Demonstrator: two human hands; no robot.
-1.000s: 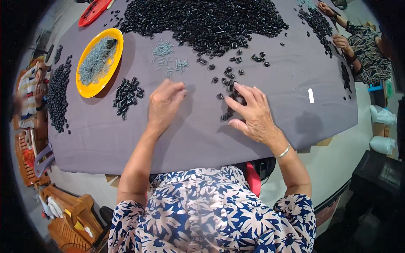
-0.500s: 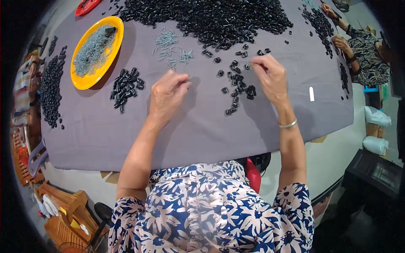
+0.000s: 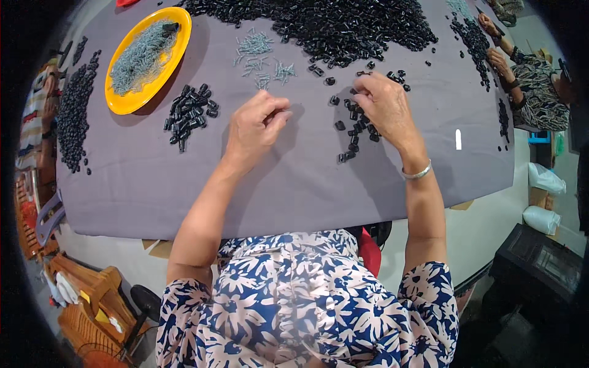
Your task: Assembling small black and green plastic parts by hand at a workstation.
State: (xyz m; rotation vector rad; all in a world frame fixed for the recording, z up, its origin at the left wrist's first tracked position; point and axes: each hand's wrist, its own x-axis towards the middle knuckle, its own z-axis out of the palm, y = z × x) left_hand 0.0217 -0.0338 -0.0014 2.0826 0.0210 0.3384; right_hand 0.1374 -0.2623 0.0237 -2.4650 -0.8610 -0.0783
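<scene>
"Facing the near edge of the cloth (image 3: 153, 211), how are the two hands held?"

"Well apart from each other. The left hand (image 3: 254, 126) is curled, with thumb by forefinger; whether anything is pinched there cannot be told. The right hand (image 3: 388, 110) is bent low over loose black parts (image 3: 353, 147); some are hidden by it, and whether one is gripped cannot be told."

"Is anything to be read?"

"A white strip (image 3: 458, 140) is seen right of that hand; whether it is marked cannot be told."

"And to the left?"

"A small pile (image 3: 189, 113) of black parts is gathered. Beyond it, a yellow plate (image 3: 126, 105) is heaped with grey screws (image 3: 138, 64), topped by a black piece (image 3: 170, 27) near the far rim."

"Farther off?"

"Loose screws (image 3: 254, 43) are grouped beyond the left hand. Behind them a large heap (image 3: 343, 27) of black parts is spread. At far right, a co-worker's hands (image 3: 500, 63) are seen beside another pile (image 3: 472, 43). A red dish (image 3: 126, 2) is cut off by the top of the view."
</scene>
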